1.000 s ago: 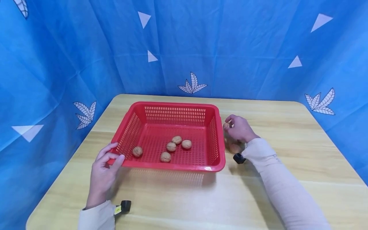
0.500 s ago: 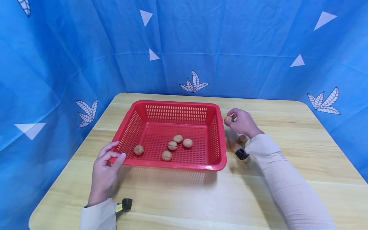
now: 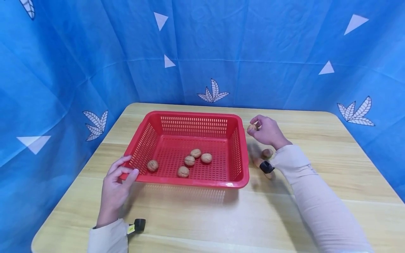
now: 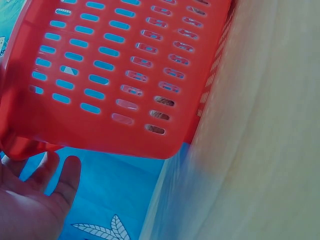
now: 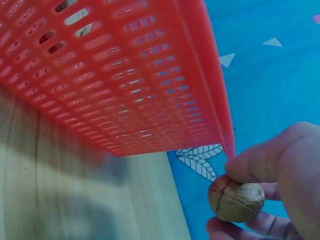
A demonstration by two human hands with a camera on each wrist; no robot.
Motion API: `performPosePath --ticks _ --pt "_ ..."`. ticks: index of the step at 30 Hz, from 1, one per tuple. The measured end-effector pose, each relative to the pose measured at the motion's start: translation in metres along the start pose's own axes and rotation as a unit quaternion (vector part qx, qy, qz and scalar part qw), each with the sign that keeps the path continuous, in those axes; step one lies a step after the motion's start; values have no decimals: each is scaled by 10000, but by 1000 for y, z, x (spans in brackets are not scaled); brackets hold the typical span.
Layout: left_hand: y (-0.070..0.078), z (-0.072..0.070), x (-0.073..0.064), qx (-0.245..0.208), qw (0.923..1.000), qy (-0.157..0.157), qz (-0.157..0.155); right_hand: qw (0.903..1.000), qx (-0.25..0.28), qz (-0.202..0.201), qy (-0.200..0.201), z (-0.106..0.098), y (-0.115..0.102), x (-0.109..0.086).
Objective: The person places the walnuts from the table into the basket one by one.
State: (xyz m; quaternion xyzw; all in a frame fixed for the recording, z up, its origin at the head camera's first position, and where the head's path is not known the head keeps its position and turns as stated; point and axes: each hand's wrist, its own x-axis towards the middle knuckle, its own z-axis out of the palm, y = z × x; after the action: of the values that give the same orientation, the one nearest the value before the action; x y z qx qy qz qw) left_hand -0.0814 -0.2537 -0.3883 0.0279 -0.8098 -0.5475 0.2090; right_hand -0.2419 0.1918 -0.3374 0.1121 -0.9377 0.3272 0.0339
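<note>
A red plastic basket (image 3: 193,183) with slotted walls stands on the table, several walnuts (image 3: 189,161) lying on its floor. My left hand (image 3: 115,191) holds the basket's near left corner, thumb over the front rim and fingers at the left rim. In the left wrist view some fingers (image 4: 67,180) show just below that corner. Between thumb and fingertips, my right hand (image 3: 267,131) pinches a walnut (image 5: 236,199) just outside the basket's right rim. Under the right wrist, another walnut (image 3: 267,153) rests on the table, with one more partly hidden by the wrist camera.
The pale wooden table (image 3: 190,221) has rounded corners. Behind it and along its sides hangs a blue curtain (image 3: 202,42) with white leaves and triangles. Black wrist cameras (image 3: 266,167) stick out from both sleeves.
My right hand has lifted the walnut slightly up and away from the table beside the basket, uncovering a walnut beneath the wrist. The left hand stays at the basket's corner.
</note>
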Motion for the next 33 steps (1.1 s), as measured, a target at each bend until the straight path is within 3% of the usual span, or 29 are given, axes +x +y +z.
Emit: performPosePath --ticks 11,18,33 --pt "2 -4 -4 191 9996 -73 -178 9998 190 -50 21 -1 -10 -1" --pt "2 0 -1 -11 9999 -47 -106 9996 145 -162 193 -8 -20 0" --pt "2 0 0 1 9999 1 -123 9988 496 51 -1 -1 -40 -1"
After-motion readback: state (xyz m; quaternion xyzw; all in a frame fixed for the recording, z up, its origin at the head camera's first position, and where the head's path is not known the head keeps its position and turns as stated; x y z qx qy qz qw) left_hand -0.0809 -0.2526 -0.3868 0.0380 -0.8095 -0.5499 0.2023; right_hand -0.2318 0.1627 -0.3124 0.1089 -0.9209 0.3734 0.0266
